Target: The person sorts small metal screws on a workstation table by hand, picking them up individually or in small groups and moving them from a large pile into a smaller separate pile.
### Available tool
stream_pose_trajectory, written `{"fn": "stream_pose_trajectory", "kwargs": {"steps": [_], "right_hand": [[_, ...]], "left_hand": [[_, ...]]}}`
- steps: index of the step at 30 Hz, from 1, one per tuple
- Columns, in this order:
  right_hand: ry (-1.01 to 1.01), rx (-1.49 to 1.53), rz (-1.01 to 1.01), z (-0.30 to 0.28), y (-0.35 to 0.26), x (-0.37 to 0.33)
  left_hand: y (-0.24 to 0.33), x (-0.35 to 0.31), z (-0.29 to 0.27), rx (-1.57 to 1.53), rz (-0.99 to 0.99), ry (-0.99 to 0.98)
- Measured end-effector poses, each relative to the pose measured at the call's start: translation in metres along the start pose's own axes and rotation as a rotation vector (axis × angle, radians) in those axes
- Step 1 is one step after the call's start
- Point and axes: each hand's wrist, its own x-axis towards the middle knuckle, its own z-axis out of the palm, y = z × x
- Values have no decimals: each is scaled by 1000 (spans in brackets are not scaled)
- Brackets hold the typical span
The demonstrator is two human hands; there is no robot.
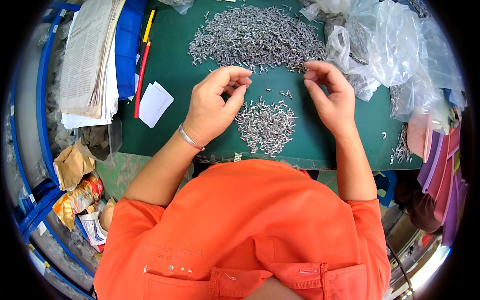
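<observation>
Two heaps of small silvery metal pieces lie on a green tabletop. The large heap [255, 37] spreads across the back, and a smaller pile [266, 126] sits nearer my body. My left hand [215, 102], with a silver bangle on its wrist, hovers at the upper left of the small pile. Its fingers are loosely curled and the thumb is apart from them. To the right of that pile is my right hand [332, 100], half curled, its fingertips close to the large heap's front edge. Nothing shows in either hand. A few loose pieces [285, 94] lie between the hands.
Clear plastic bags [385, 42] crowd the back right. A blue bin [131, 47], stacked papers [87, 55], a red pen [142, 80], a yellow pen [149, 26] and white slips [155, 104] are at left. Metal hooks [401, 145] lie by the right edge.
</observation>
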Motion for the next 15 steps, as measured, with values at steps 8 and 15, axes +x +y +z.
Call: {"fn": "stream_pose_trajectory", "kwargs": {"steps": [8,15], "right_hand": [[-415,-126,-251,6,-19,-21],[-310,-186,-350,25,-28,10]], "left_hand": [[3,-6,16,194,304,-223],[0,15,2,612,410,209]]}}
